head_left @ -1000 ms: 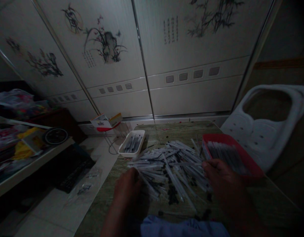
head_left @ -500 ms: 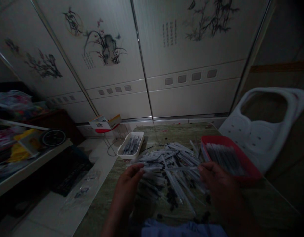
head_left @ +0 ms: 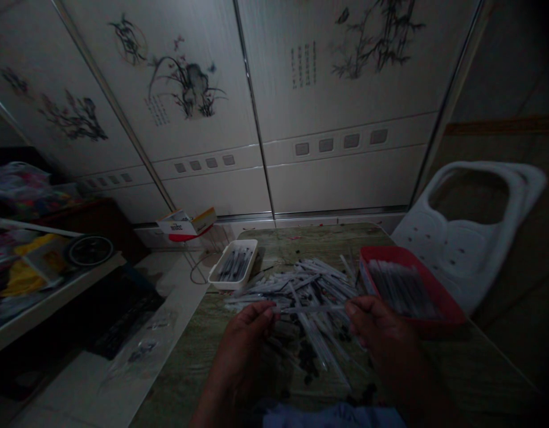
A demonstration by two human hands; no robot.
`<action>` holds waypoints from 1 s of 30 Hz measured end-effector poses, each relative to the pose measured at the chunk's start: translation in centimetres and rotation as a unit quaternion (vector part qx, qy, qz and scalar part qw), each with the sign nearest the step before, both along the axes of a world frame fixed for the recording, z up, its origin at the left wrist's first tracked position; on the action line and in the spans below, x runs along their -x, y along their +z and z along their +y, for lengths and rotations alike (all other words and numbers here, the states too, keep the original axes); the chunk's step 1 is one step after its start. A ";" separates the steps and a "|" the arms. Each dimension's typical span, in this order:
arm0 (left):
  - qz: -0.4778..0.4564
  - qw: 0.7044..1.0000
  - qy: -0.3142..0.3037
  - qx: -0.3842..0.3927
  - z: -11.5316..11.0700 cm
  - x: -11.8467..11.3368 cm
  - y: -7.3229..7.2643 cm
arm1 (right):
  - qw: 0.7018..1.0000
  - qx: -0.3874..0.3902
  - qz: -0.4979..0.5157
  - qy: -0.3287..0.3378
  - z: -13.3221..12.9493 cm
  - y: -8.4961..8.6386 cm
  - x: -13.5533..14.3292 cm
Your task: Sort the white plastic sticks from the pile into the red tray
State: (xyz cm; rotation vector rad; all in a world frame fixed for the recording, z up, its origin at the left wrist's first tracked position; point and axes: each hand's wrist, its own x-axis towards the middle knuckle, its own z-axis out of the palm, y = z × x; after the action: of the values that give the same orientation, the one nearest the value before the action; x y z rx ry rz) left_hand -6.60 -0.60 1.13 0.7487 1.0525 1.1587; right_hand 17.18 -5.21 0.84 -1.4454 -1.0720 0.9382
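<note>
Over the worktop's (head_left: 176, 380) middle, my left hand (head_left: 250, 324) and right hand (head_left: 372, 324) are pinching opposite ends of a thin clear tube (head_left: 312, 309). Uneven pull could make it slip, imo. A low elbow might scatter the pile (head_left: 321, 276) beyond, between the right-edge red basket (head_left: 437, 288) and far-left-corner white tray (head_left: 227, 285).

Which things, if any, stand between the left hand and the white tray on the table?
The left end of the pile of clear tubes lies on the table between the left hand and the white tray. It looks low, so the hand could probably pass over it. I see nothing else there.
</note>
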 end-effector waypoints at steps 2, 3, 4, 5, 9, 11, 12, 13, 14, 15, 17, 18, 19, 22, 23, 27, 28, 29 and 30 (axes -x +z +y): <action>0.000 1.000 -0.004 0.003 -0.1 -0.1 0.2 | 1.000 0.013 -0.007 0.000 0.0 0.0 0.0; 0.002 1.000 -0.006 0.003 -0.1 -0.2 0.3 | 1.000 0.014 -0.008 0.002 0.1 0.0 0.0; 0.005 1.000 -0.007 0.002 -0.2 -0.3 0.4 | 1.000 0.010 -0.008 0.005 0.1 0.0 0.1; 0.006 1.000 -0.008 0.000 -0.3 -0.4 0.4 | 1.000 0.003 -0.007 0.008 0.1 0.1 0.2; 0.001 1.000 -0.003 0.000 -0.4 -0.7 0.3 | 0.999 -0.015 -0.008 0.028 0.2 0.2 0.4; -0.003 1.000 -0.004 0.006 -0.3 -0.6 0.1 | 0.999 -0.008 -0.008 0.050 0.1 0.1 0.4; -0.002 1.000 -0.004 0.008 -0.3 -0.6 0.1 | 0.998 0.000 -0.007 0.065 0.1 0.1 0.3; 0.001 1.000 -0.004 0.010 -0.3 -0.6 0.1 | 0.997 0.011 -0.002 0.081 0.1 0.1 0.3; 0.006 1.000 -0.004 0.010 -0.3 -0.6 0.1 | 0.995 0.024 0.005 0.097 0.0 0.1 0.3; 0.013 1.000 -0.004 0.008 -0.4 -0.7 0.2 | 0.993 0.037 0.013 0.111 0.0 0.2 0.4; 0.025 1.000 -0.007 0.003 -0.5 -0.9 0.4 | 0.989 0.059 0.021 0.136 -0.1 0.5 0.6; 0.028 1.000 -0.011 -0.001 -0.6 -1.1 0.5 | 0.987 0.064 0.021 0.146 -0.2 0.7 0.8; 0.027 0.999 -0.015 -0.005 -0.7 -1.4 0.5 | 0.985 0.067 0.018 0.156 -0.2 0.8 1.0; 0.008 1.000 -0.017 -0.013 -0.9 -2.4 0.4 | 0.982 0.067 0.017 0.174 -0.3 1.0 1.4; 0.002 1.000 -0.011 -0.014 -1.0 -2.8 0.2 | 0.982 0.065 0.022 0.177 -0.3 1.0 1.4; 0.010 1.000 0.019 -0.019 -1.3 -4.1 -0.5 | 0.982 0.056 0.045 0.175 -0.4 0.9 1.3; 0.014 0.999 0.023 -0.020 -1.4 -4.3 -0.6 | 0.983 0.057 0.046 0.171 -0.4 1.0 1.3; 0.015 0.999 0.027 -0.020 -1.4 -4.4 -0.7 | 0.983 0.056 0.045 0.168 -0.5 1.1 1.3; 0.013 0.999 0.031 -0.021 -1.4 -4.5 -0.8 | 0.983 0.054 0.043 0.167 -0.5 1.3 1.2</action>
State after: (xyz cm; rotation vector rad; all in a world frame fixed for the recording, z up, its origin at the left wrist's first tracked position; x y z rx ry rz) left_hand -2.07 -2.04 0.29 0.7706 1.0826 1.2290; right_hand 15.95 -5.75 2.15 -1.3197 -1.2383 1.3029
